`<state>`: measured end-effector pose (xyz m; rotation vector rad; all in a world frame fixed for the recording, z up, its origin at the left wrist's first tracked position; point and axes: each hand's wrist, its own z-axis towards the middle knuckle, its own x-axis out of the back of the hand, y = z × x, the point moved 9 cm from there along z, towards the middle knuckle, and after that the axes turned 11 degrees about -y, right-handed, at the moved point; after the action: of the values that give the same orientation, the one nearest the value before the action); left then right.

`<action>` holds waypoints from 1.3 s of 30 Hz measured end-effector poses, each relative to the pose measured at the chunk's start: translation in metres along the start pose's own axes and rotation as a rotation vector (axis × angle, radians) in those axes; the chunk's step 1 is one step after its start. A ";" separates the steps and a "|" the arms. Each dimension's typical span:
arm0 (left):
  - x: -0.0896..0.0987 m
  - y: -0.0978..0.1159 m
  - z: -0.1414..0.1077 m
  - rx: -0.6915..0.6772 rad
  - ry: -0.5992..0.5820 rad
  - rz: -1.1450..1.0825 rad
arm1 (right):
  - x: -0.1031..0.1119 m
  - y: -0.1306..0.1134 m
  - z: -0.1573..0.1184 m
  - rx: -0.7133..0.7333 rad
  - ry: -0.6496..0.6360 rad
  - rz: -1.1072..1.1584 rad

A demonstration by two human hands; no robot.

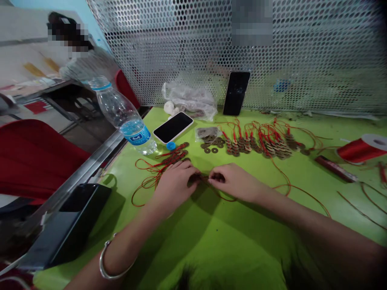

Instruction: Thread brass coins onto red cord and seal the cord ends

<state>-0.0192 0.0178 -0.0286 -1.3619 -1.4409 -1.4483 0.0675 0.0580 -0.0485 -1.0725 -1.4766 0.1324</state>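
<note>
My left hand and my right hand face each other over the green table, fingertips pinched on a thin red cord that runs between them and loops below. Strung coins with red cord loops lie just beyond my left hand. Farther back, a row of coin strings with red tassel loops spreads to the right. Loose coins sit left of that row, by a small clear bag. Another red cord trails past my right forearm.
A bottle, blue cap, flat phone and upright phone stand or lie farther back. Red spool and dark red bar are right. A dark box is left. A person sits beyond.
</note>
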 end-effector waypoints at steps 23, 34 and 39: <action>-0.003 -0.008 0.001 0.036 -0.027 -0.113 | -0.005 -0.012 -0.001 0.106 0.056 -0.236; -0.004 -0.011 0.001 0.059 -0.014 -0.123 | 0.002 -0.006 -0.005 0.113 -0.024 -0.316; -0.004 -0.010 0.000 0.080 -0.019 -0.087 | 0.003 0.000 -0.011 0.123 -0.095 -0.266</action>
<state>-0.0280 0.0190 -0.0349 -1.2810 -1.5705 -1.4200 0.0773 0.0548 -0.0437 -0.7719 -1.6604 0.0854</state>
